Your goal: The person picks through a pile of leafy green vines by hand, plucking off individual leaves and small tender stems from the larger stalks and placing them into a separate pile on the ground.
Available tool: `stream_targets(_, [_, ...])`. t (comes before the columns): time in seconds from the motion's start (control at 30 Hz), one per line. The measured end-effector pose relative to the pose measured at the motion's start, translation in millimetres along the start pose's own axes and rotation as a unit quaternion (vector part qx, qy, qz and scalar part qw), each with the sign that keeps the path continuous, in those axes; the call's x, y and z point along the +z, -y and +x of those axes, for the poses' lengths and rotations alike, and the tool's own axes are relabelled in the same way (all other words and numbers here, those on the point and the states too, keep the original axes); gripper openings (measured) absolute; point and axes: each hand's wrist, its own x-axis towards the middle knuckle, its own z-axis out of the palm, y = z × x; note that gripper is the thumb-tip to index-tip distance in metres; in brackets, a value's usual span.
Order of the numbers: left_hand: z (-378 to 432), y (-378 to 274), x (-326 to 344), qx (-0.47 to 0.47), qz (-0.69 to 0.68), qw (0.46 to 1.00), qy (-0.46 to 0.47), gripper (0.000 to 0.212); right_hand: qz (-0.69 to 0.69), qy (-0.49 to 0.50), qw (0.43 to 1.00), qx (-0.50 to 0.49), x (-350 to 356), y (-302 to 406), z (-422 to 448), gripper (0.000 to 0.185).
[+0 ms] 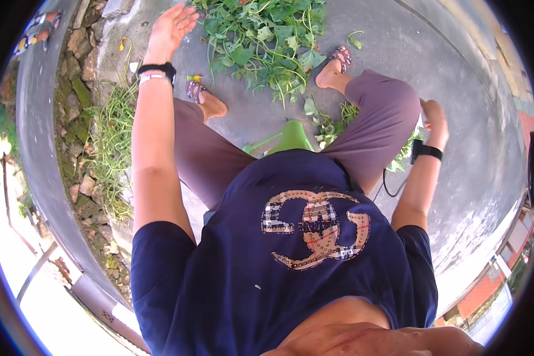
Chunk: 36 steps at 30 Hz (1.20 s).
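My left hand (173,27) is raised at the upper left, palm showing and fingers a little apart, with nothing in it. Beside my right knee is my right hand (435,118), its fingers bent and partly hidden; whether it holds anything cannot be told. Green leaves (398,162) show below that hand, partly behind my leg. A heap of leafy green vines (267,44) lies on the grey pavement between and beyond my sandaled feet. Smaller vine pieces (331,127) lie inside my right leg. A green plastic object (291,135) stands between my thighs.
To the left, a pile of thin green stems (111,147) lies by a strip of rough stones (78,93). A loose leafy sprig (356,40) is on the pavement beyond my right foot. A dark cable (389,191) hangs near my right forearm.
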Motion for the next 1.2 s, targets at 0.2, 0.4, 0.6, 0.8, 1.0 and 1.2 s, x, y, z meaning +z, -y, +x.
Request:
stream_targets(0.2, [1.1, 3.1, -3.1, -0.002, -0.127, 0.991, 0.05, 0.023, -0.031, -0.157, 0.975, -0.157, -189.3, 107.5, -90.9, 0.064])
stream_targets(0.4, [27.6, 34.0, -66.1, -0.066, -0.19, 0.979, 0.017, 0.02, -0.124, -0.039, 0.923, -0.361, -122.8, 353.0, -131.9, 0.023])
stream_targets(0.6, [19.9, 9.8, -76.4, -0.036, -0.243, 0.969, -0.031, 0.019, -0.108, 0.074, 0.914, -0.384, 118.2, 433.2, -46.7, 0.02])
stream_targets(0.8, [-6.4, -4.9, -46.2, 0.042, -0.151, 0.988, 0.016, 0.022, -0.111, 0.185, 0.955, -0.204, 341.0, 297.8, 80.4, 0.042])
stream_targets(1.0, [-27.8, -9.0, -42.3, 0.039, -0.164, 0.985, -0.039, 0.021, -0.007, 0.058, 0.984, -0.167, 334.2, 310.0, 20.1, 0.06])
stream_targets(1.2, [-23.0, -1.8, -44.3, 0.031, -0.15, 0.987, -0.041, 0.017, -0.036, 0.166, 0.971, -0.167, 333.2, 322.0, 35.4, 0.045])
